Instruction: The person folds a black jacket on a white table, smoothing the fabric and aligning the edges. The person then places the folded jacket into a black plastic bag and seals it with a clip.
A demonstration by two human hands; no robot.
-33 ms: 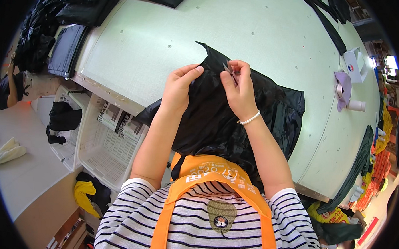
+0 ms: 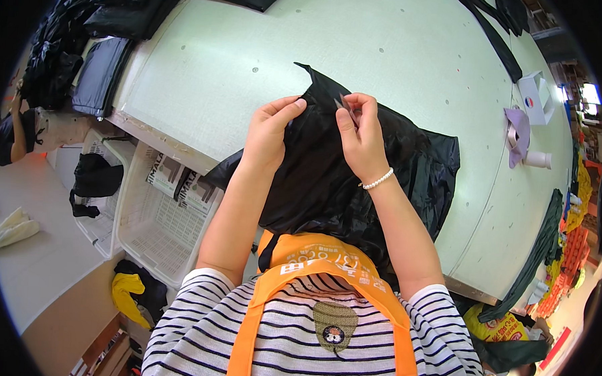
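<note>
Both hands are raised over the bench [image 2: 204, 106], working at a piece of glossy black fabric [image 2: 315, 182] that lies bunched on the near edge, hanging toward the wearer's lap, one corner pointing away. Thumb and forefinger of the left hand [image 2: 270, 134] are pinched together on the fabric's edge, just beside that corner. Fingers of the right hand [image 2: 362, 138] are curled closed around a small metal tool [image 2: 350, 113], its pointed tips showing near the thumb, over the fabric; whether this hand also grips cloth, I cannot tell. A beaded bracelet [image 2: 380, 179] circles the right wrist.

Writing appears in several places. White lettering, upside down from here, runs across the orange apron [image 2: 243, 340]. A sheet with bold dark capitals and a block of fine print, too small to read, lies in the white basket [image 2: 130, 227] at left. On the bench's right side, a white box [image 2: 538, 114] carries a round red-and-blue logo, near a purple cloth [image 2: 516, 133] and a white cylinder [image 2: 538, 159]. At lower right, a yellow bag [image 2: 503, 326] bears red characters.
</note>
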